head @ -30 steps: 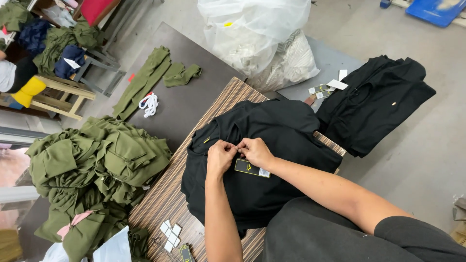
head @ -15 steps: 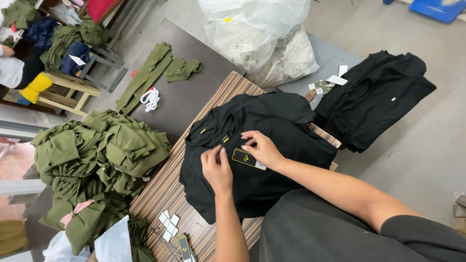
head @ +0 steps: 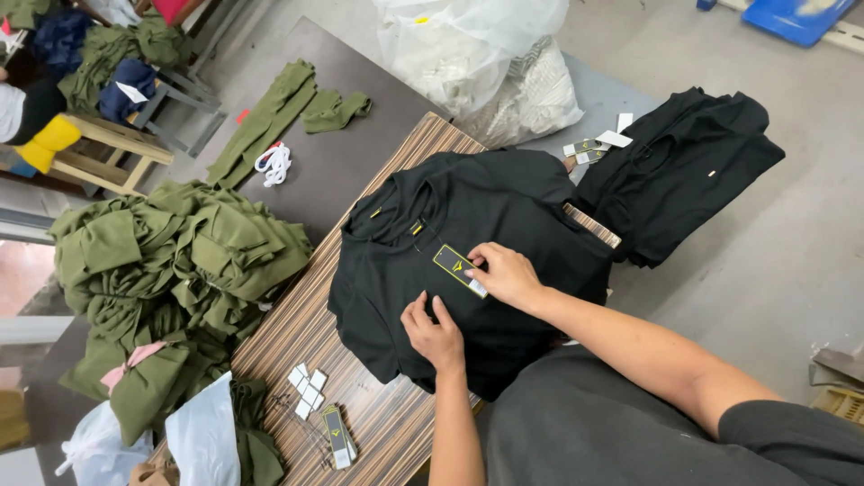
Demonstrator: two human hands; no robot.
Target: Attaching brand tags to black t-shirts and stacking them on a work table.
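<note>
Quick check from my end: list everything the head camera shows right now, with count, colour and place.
black garment: one, black, spread on the striped table, under both hands
hang tag: one, black with a yellow mark, lying on the garment at the right fingertips
striped table: one, brown striped top, centre
black garment pile: one, black, right of the table
green garment pile: one heap, olive green, left
spare tags: a small cluster, white and black, near table edge
tags by the bag: a few, pale, far table edge
plastic bag: one, whitish, top centre
green strips: two, olive, dark table top left
left hand: flat on the garment
right hand: touching the tag
</note>
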